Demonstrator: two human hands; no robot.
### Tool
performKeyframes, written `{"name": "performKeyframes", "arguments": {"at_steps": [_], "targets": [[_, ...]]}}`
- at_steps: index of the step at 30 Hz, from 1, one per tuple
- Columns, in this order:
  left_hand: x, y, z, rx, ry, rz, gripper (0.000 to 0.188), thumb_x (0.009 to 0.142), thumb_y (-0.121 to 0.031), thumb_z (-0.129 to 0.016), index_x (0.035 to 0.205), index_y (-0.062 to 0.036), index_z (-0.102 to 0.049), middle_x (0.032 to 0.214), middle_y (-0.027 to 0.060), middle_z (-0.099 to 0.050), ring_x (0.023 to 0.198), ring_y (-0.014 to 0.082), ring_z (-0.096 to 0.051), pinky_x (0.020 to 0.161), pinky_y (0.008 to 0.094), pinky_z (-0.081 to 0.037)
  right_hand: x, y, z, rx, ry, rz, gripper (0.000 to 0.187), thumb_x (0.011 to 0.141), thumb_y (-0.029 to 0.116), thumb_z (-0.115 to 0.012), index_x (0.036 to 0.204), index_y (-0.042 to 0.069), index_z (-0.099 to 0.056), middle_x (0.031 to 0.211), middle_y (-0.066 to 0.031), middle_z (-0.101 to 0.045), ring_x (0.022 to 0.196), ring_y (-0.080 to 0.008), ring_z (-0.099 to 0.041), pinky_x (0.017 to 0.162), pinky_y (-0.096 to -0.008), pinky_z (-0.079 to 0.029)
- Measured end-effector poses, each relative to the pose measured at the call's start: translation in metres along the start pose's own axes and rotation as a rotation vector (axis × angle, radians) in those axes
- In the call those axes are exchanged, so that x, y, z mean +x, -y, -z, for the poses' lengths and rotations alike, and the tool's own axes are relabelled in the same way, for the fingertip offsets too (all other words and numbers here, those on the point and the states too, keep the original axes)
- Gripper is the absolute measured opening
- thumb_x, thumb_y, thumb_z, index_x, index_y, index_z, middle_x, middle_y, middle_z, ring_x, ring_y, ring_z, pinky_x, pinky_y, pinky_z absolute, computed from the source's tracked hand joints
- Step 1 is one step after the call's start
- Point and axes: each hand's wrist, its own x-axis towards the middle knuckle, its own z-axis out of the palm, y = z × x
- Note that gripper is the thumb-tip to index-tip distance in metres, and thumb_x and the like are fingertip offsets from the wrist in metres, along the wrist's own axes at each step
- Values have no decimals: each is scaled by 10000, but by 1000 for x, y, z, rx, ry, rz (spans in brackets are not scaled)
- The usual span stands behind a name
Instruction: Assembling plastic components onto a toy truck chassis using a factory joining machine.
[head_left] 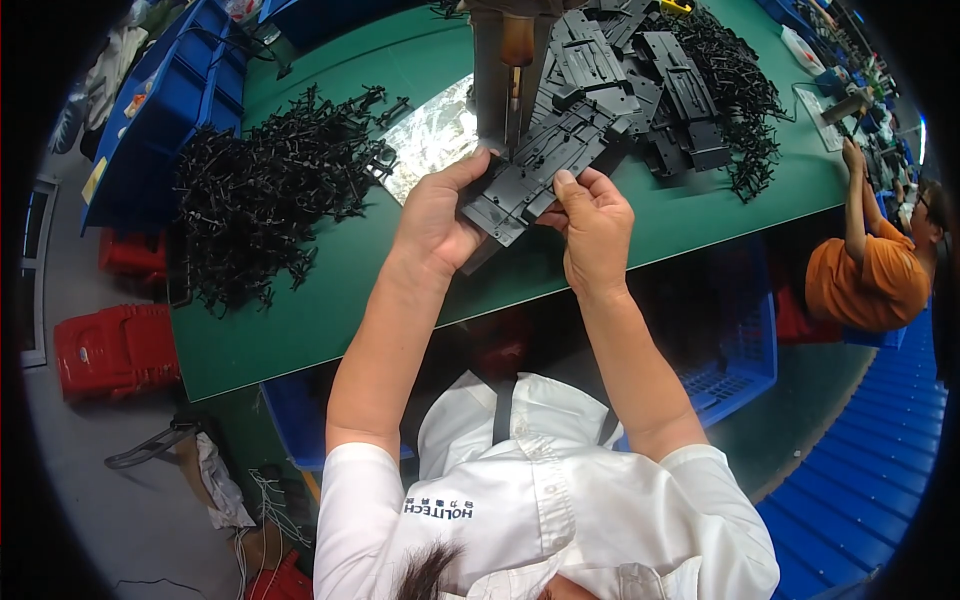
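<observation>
A: Table, green and broad, takes up most of the view. What lies on it?

B: Left of the upright press post sits a big heap of black sprue pieces; right of the post, a stack of flat black moulded plates with more sprue scraps beyond. A shiny metal sheet lies just left of the post's foot.

A: And the hands?

B: Both grasp one black plastic plate, held just in front of the post, its far end reaching the stack. The left hand clamps the near corner, thumb on top; the right hand pinches the near edge with thumb and fingers.

A: Which step, would you say?

B: I judge the plate is being lined up under the post's tip. The next move seems to call for a steady two-handed slide, keeping the plate level and the fingers clear of that tip.
</observation>
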Motion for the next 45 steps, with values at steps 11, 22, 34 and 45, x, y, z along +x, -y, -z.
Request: {"name": "performKeyframes", "arguments": {"at_steps": [11,22,34,45], "targets": [[3,-2,2,20,8,20,197,893,-99,-460,1018,49,-500,990,166,-563,910,257,-595,814,389,-522,1,0,-1,4,-12,-11,167,861,72,-529,939,-69,-483,772,-91,-606,652,-125,-605,577,-263,-539],[3,-3,-1,25,-11,18,201,893,-97,-467,1017,58,-497,993,176,-560,904,256,-596,806,384,-527,2,1,-1,2,-12,-9,175,859,72,-531,938,-76,-479,763,-98,-605,637,-140,-608,571,-271,-543],[2,-3,-5,40,-36,-6,210,895,-96,-462,1022,70,-482,996,185,-556,905,264,-598,803,390,-532,1,2,-3,18,-18,-27,131,862,93,-551,917,-25,-543,767,-54,-599,620,-105,-583,577,-244,-515],[1,-3,-6,56,-27,-13,228,901,-111,-458,1037,72,-475,1003,180,-547,904,261,-596,810,392,-531,2,1,-2,19,-22,-21,134,861,86,-553,925,-31,-543,775,-57,-599,617,-108,-585,566,-236,-510]]}}
